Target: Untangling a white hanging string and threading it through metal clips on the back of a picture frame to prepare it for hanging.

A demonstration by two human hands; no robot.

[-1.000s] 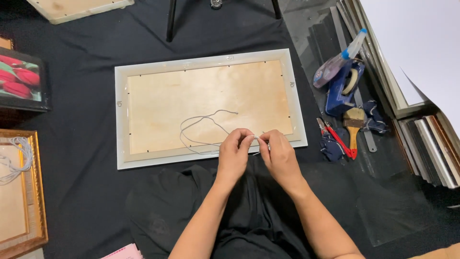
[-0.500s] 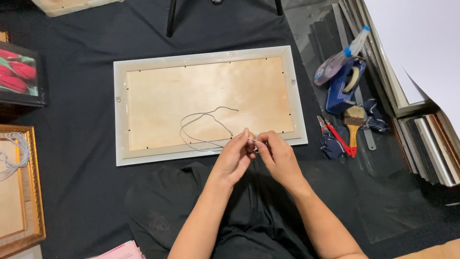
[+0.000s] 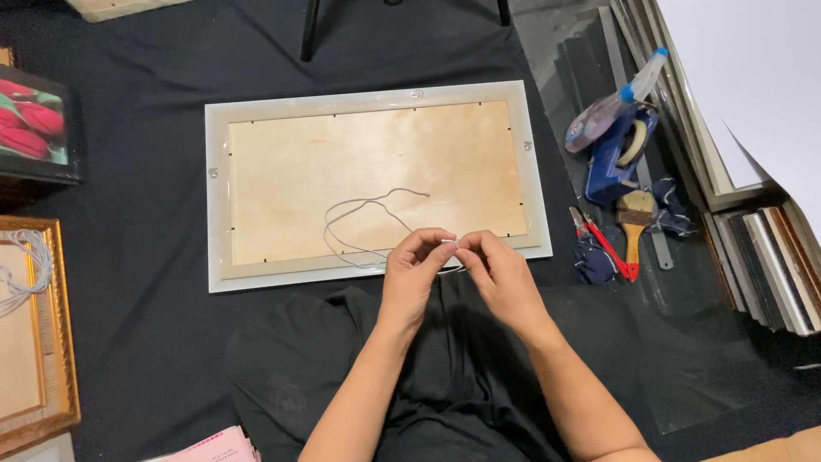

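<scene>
Grey thin cord (image 3: 369,224) runs in loose loops over the pale plywood backing of a white-edged rectangular picture frame (image 3: 376,181) lying face down on black cloth, and its near end comes up into the grip: the left hand (image 3: 414,274) and the right hand (image 3: 500,275) meet fingertip to fingertip, both pinched narrow on the cord and on something small and pale between them, too small to make out. As far as can be judged, the backing is already fixed in the frame with small hangers at its 2 short sides, while the cord lies slack and reaches neither hanger, so stringing is left to do. Right of the grip lie red-handled pliers (image 3: 604,244), a wooden-handled brush (image 3: 634,218) and a blue tape dispenser (image 3: 619,145), near but apart. Far left of the grip a gold ornate frame (image 3: 60,342) holds a white coil. Nothing lies between the hands and the frame.
</scene>
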